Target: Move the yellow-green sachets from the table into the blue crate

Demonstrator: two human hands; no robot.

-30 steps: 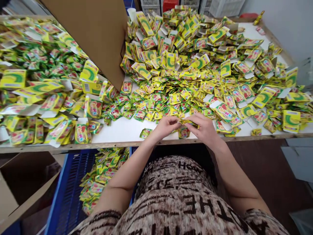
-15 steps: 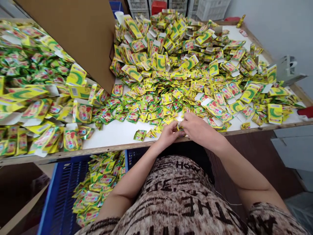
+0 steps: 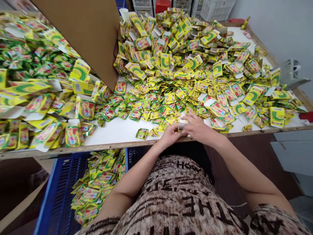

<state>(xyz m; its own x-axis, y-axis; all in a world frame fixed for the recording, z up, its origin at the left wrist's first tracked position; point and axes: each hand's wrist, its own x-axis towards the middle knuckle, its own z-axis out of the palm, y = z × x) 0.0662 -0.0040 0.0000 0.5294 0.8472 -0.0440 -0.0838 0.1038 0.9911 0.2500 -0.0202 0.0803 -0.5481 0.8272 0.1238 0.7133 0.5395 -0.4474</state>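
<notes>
My left hand (image 3: 170, 134) and my right hand (image 3: 199, 129) meet at the table's front edge, fingers curled around a small yellow-green carton (image 3: 183, 126) held between them. Most of the carton is hidden by the fingers. Just beyond the hands lies a big heap of small yellow-green sachets (image 3: 156, 101). Two loose sachets (image 3: 146, 133) lie on the white tabletop (image 3: 114, 132) to the left of my left hand.
Flat yellow-green cartons (image 3: 215, 107) cover the right and far table. More cartons pile up at the left (image 3: 41, 104). A brown cardboard panel (image 3: 88, 32) leans over the table's left half. A blue crate (image 3: 63, 192) with filled packs sits below the edge. White crates (image 3: 215, 8) stand behind.
Both hands drew closer together and nearer the table's front edge, closing around the carton. The camera shifted slightly.
</notes>
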